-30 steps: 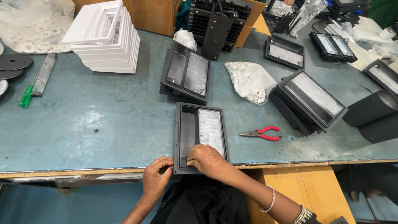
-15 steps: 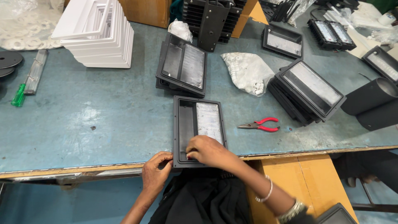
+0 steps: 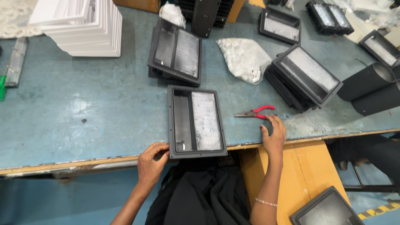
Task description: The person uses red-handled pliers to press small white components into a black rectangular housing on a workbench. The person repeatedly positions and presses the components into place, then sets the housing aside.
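Observation:
A black rectangular lamp housing [image 3: 195, 121] lies flat at the near edge of the blue-green workbench [image 3: 83, 108], its open face up with a pale panel inside. My left hand [image 3: 152, 163] grips its near-left corner. My right hand [image 3: 273, 134] rests on the bench edge to the right of the housing, fingers spread, fingertips just below red-handled pliers [image 3: 255, 113]. It holds nothing.
More black housings sit behind [image 3: 176, 52] and to the right [image 3: 304, 77]. A bag of small white parts [image 3: 243, 59] lies between them. White frames [image 3: 85, 27] are stacked at back left. Black cylinders [image 3: 368, 85] lie at right. An orange stand [image 3: 300, 175] stands below the bench.
My right hand has left the housing and moved right to the bench edge beside the pliers. My left hand stays at the housing's near-left corner.

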